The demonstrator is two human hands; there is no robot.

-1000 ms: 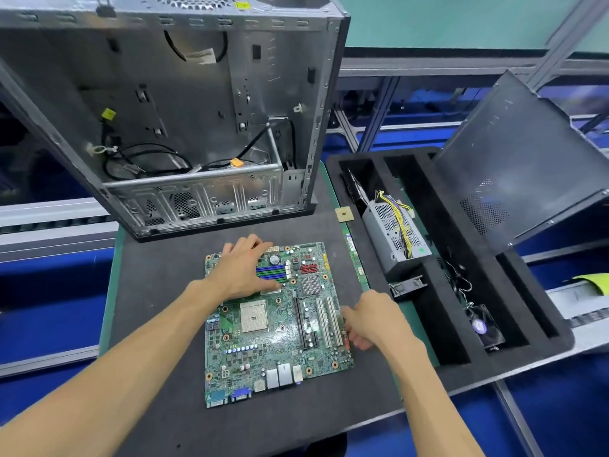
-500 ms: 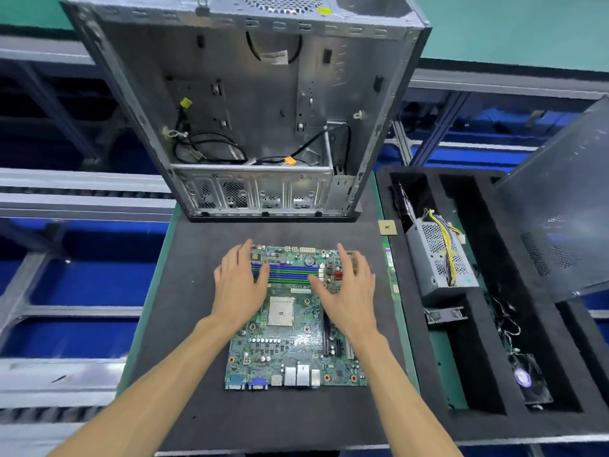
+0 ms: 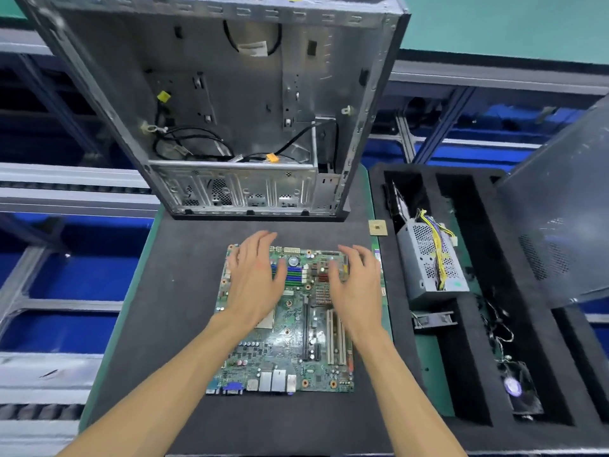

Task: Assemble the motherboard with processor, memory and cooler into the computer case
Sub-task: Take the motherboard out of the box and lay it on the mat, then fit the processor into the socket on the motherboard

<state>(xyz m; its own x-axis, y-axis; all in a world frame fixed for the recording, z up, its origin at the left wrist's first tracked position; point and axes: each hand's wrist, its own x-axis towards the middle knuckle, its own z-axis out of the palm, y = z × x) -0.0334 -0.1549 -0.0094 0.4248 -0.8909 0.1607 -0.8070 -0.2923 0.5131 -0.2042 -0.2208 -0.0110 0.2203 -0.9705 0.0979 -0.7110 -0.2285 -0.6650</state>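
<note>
A person's left hand [image 3: 255, 282] and right hand [image 3: 357, 285] hover over the far half of the motherboard [image 3: 286, 328], fingers spread and gripping nothing; it lies flat on the table [image 3: 171, 291] before the open computer case [image 3: 230, 103], processor [image 3: 377, 227] just right.

Green motherboard [image 3: 290, 328] with blue and green slots, dark grey mat [image 3: 178, 291], silver case [image 3: 250, 94], black foam tray [image 3: 468, 357].
</note>
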